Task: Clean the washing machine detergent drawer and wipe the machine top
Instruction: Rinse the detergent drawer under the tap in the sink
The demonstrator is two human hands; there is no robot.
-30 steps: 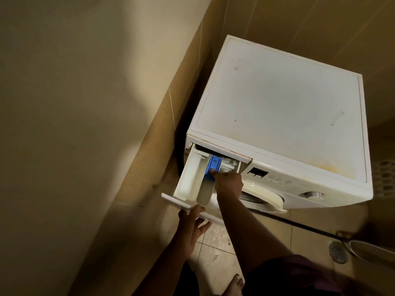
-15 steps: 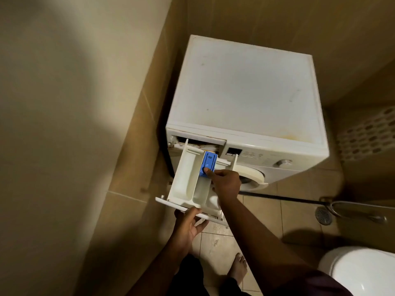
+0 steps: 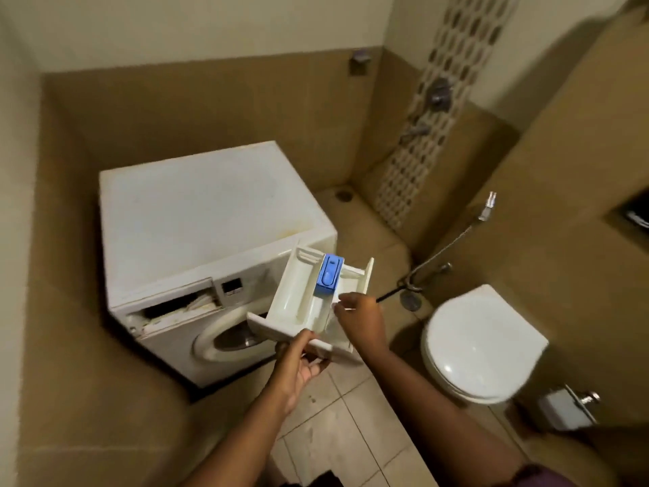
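Drawer (image 3: 298, 297) now out of machine (image 3: 196, 219), blue insert (image 3: 329, 274) inside

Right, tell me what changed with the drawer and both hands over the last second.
The detergent drawer has come fully out of the washing machine and is carried to the right, leaving the slot open. The right hand has left the blue insert and now holds the drawer's right side. The left hand still grips the drawer's front panel; the insert stays seated in the drawer.

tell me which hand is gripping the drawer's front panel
The left hand grips the front panel of the detergent drawer; the right hand is at its right side wall instead.
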